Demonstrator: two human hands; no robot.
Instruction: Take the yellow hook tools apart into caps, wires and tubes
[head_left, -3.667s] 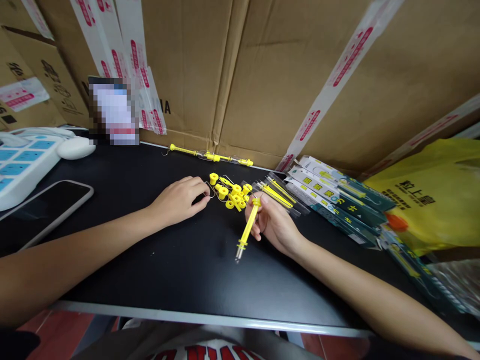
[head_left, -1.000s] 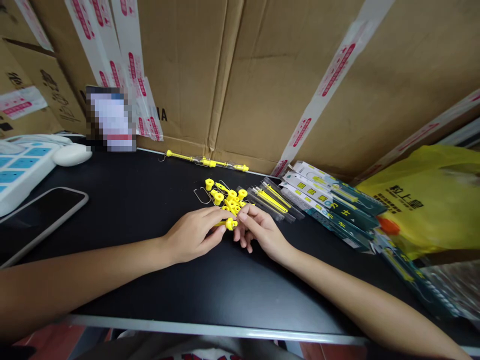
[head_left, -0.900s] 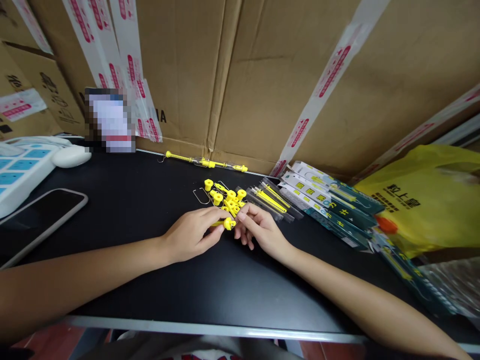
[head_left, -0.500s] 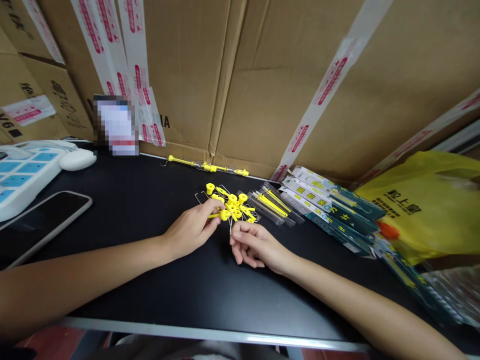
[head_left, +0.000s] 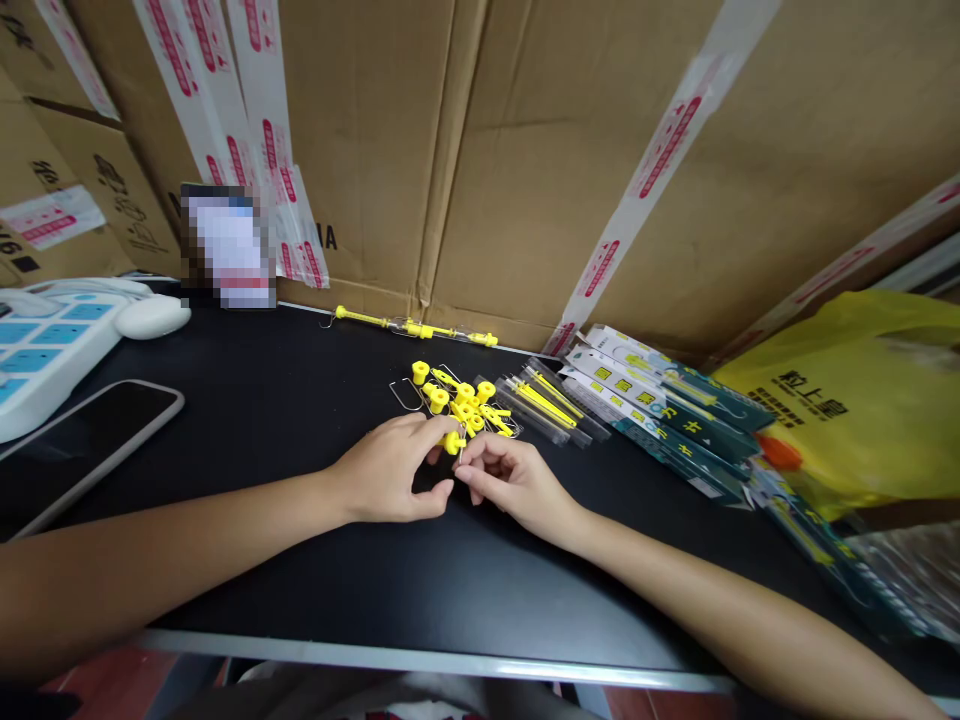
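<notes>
Between my hands is a yellow plastic spool-shaped cap (head_left: pixel 453 443) with a thin metal wire hook (head_left: pixel 460 456) at it. My right hand (head_left: pixel 514 485) is closed, thumb and fingertips pinching the wire's lower end. At the cap's left, my left hand (head_left: pixel 397 468) has its thumb spread away from its index finger, whose tip is against the cap; its other fingers are partly hidden. Just beyond lies a pile of yellow caps and small parts (head_left: pixel 466 392) with several bent wires (head_left: pixel 406 395) among them.
Clear tubes with yellow strips (head_left: pixel 544 402) lie right of the pile, before printed packages (head_left: pixel 660 410) and a yellow bag (head_left: pixel 847 400). Assembled yellow rods (head_left: pixel 416 328) lie along the cardboard (head_left: pixel 360 150). A phone (head_left: pixel 90 440) and power strip (head_left: pixel 52 345) are at left.
My left thumb has opened away from the yellow part it was gripping. My right hand has moved slightly up and left, and the cap now sits nearer its fingertips.
</notes>
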